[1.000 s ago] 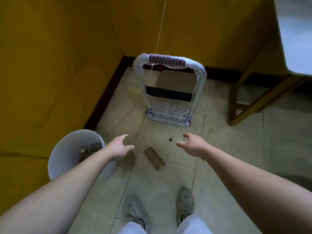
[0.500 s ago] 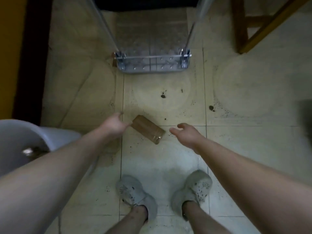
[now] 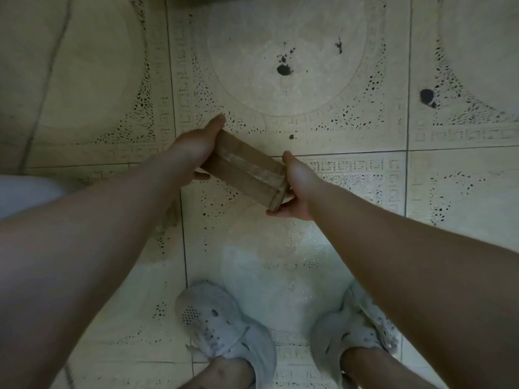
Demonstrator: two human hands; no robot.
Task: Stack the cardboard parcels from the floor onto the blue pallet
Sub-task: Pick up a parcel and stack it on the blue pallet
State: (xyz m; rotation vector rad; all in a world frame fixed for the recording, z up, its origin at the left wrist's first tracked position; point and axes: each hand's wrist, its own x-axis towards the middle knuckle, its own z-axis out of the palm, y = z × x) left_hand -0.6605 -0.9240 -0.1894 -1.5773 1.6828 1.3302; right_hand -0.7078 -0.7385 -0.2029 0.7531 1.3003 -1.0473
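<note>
So the person is bent right over, and both hands are on one cardboard parcel (image 3: 241, 169). It sits directly between the two grips, low over the tiled floor (image 3: 280, 37). It's hard to say whether it's actually clear of the tiles or just resting on them.

The left hand (image 3: 196, 141) wraps the far-left end, with fingers running along the far side and the thumb peeking out underneath on the near side. The right hand (image 3: 295, 186) has the near-right end, with the thumb up on the far edge and fingers curled under the bottom corner. So both grips are closed on the box, one per end.

The part that matters is that the parcel's long axis runs diagonally from grip to grip, far-left to near-right. A strip of tape (image 3: 264, 173) follows that same line. Neither hand is really "nearer", since each owns an end, though the right one is closer to the body.

The shoes (image 3: 224, 332) are planted behind the grips, toes pointing at the box. The blue pallet isn't in shot at all. My guess is the next bit is a straight lift, then a turn to wherever the pallet is. It looks small and light, so squeezing the ends should hold it fine.
</note>
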